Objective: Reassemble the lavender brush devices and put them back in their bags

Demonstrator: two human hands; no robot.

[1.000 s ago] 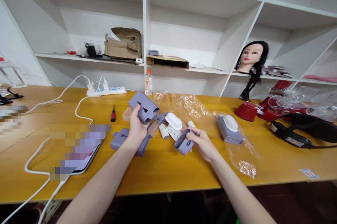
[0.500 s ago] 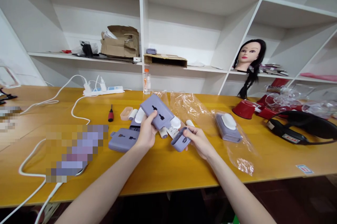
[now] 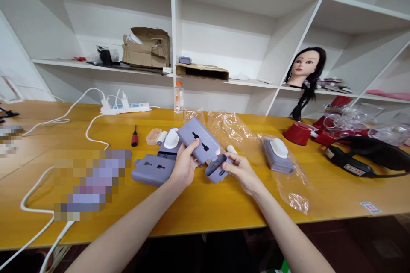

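Observation:
My left hand [image 3: 184, 166] is closed round the lower end of a flat purple case [image 3: 200, 141] with black slots, held tilted above the yellow table [image 3: 205, 204]. My right hand [image 3: 241, 170] grips a small rounded purple cap [image 3: 216, 169] close to the case's right end; the two pieces almost touch. Just left of my left hand lies a second purple case [image 3: 150, 169]. Behind it sits another purple piece with a white brush head [image 3: 172, 138] on top.
A bagged purple case with white head [image 3: 278, 154] lies to the right among clear plastic bags [image 3: 230, 130]. A red-handled screwdriver [image 3: 135, 136], a small tray [image 3: 153, 136], a power strip [image 3: 126, 109], white cables, a phone [image 3: 86, 183], red bowls [image 3: 299, 133], a black tool [image 3: 361, 155] and a mannequin head [image 3: 304, 70] surround.
My left hand has carried the purple case rightward and down from the left until it meets the cap in my right hand. The second case on the table is now uncovered.

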